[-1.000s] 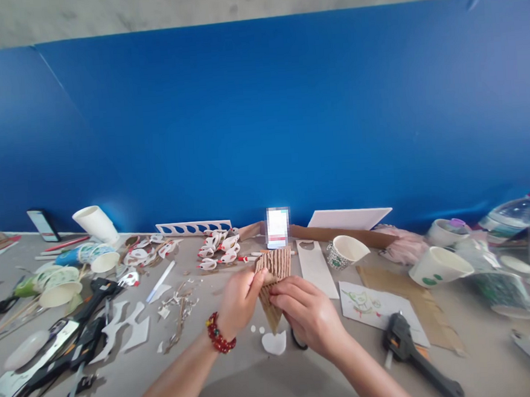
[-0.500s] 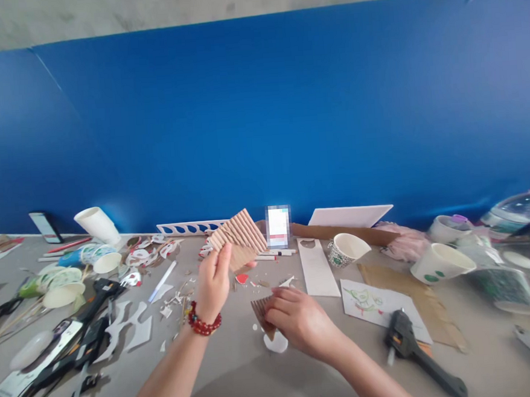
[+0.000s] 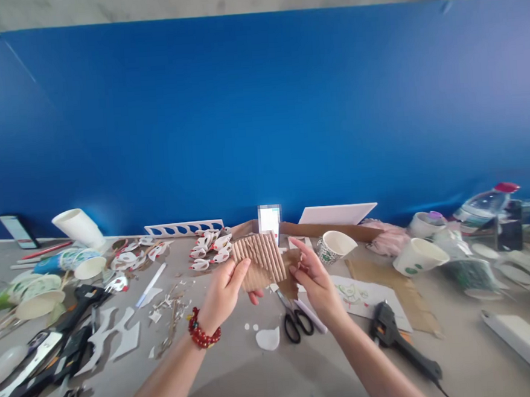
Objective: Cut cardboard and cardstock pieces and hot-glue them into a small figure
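Note:
My left hand [image 3: 224, 292], with a red bead bracelet on the wrist, pinches a ribbed piece of corrugated cardboard [image 3: 260, 256] above the grey table [image 3: 241, 375]. My right hand [image 3: 313, 275] holds a smaller brown cardboard scrap [image 3: 292, 275] right beside it, the two pieces touching. Black-handled scissors [image 3: 294, 320] lie on the table just below my hands, next to a white cut-out shape [image 3: 268, 338].
A black glue gun [image 3: 395, 337] lies at the right. Paper cups [image 3: 336, 245], a drawing sheet [image 3: 366, 291] and a water bottle [image 3: 485, 202] stand right of centre. Cups, white cut-outs [image 3: 115, 336], red-and-white paper shapes [image 3: 207, 251] and black tools crowd the left. A blue wall [image 3: 259, 114] backs the table.
My right hand lifted off the table with the small cardboard scrap and met the ribbed piece in my left hand. The scissors under it now show.

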The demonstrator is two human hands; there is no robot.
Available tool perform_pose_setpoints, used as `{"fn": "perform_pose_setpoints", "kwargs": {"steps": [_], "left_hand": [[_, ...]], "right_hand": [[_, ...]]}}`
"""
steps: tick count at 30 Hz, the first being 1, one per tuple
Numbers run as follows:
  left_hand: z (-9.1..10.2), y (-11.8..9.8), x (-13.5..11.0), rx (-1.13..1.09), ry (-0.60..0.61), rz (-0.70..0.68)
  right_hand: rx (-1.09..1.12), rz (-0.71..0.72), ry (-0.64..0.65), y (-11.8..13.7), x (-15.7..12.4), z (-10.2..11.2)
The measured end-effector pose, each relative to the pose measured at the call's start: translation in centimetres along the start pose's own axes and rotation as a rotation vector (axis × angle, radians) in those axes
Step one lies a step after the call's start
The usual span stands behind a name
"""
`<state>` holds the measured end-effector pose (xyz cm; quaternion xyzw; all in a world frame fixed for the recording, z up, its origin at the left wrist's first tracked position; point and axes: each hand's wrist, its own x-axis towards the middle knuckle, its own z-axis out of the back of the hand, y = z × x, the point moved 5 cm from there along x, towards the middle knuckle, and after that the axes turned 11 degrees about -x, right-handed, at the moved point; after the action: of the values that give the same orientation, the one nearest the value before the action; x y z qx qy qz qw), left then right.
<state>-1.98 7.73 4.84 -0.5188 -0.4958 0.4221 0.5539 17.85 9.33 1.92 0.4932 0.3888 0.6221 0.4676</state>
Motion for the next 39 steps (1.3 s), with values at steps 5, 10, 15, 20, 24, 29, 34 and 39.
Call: {"fn": "perform_pose_setpoints", "kwargs": {"steps": [5,10,15,20,24,29,34,39], "left_hand": [[-0.2,0.7,0.1,0.162,-0.011,-0.02],[-0.7,2.4,0.0,0.197,0.093,-0.029],[-1.1,1.7,-0.5,0.102,0.253,-0.099],[-0.6,0.0,-0.5,0.208,0.221,-0.166],[-0.9,-0.6,-1.1,0.271,0.273,-0.194],[-1.6,-1.0,-1.8,0.173,0.266,-0.1],[-3.5,0.7,-2.9,-0.07,0.337,0.081],[-3.4,2.2,-4.7,-0.112,0.315,0.145]], "right_hand": [[0.017,-0.074,0.073,0.8,-0.5,-0.2],[-0.145,0.049,0.065,2.8,-0.7,0.8],[-0.738,0.273,-0.358,5.1,-2.1,11.5],[-1.32,0.216,-0.588,1.8,-3.1,20.9],[-1.289,0.238,-0.417,-0.7,-3.3,21.1],[-1.021,0.201,-0.432,1.8,-5.3,16.9],[-0.251,0.029,-0.146,1.9,-6.3,6.7],[0.078,-0.06,-0.021,0.7,-6.7,-0.7]]}}
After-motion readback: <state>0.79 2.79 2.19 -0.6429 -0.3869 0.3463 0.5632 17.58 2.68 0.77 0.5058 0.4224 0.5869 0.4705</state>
